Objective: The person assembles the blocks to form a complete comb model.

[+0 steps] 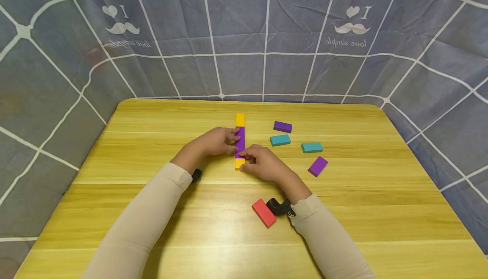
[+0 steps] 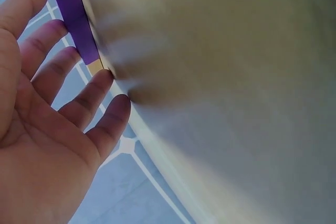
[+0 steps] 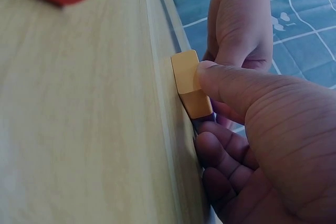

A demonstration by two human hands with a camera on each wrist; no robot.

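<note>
On the table a straight row of blocks runs away from me: a yellow block (image 1: pixel 240 120) at the far end, purple blocks (image 1: pixel 239 140) in the middle, a yellow block (image 1: pixel 239 164) at the near end. My left hand (image 1: pixel 219 141) lies along the row's left side, its spread, nearly straight fingers touching the purple blocks (image 2: pixel 76 19). From the right, my right hand (image 1: pixel 264 162) pinches the near yellow block (image 3: pixel 186 72); its thumb presses the near end and the other fingers curl along the side. Its index fingertip meets the neighbouring purple block.
Right of the row lie a purple block (image 1: pixel 283 127), two teal blocks (image 1: pixel 280 140) (image 1: pixel 311 147) and another purple block (image 1: pixel 318 166). A red block (image 1: pixel 264 213) rests beside the right wrist's black camera mount (image 1: pixel 278 206). Grey checked cloth (image 1: pixel 240 75) hangs behind the table.
</note>
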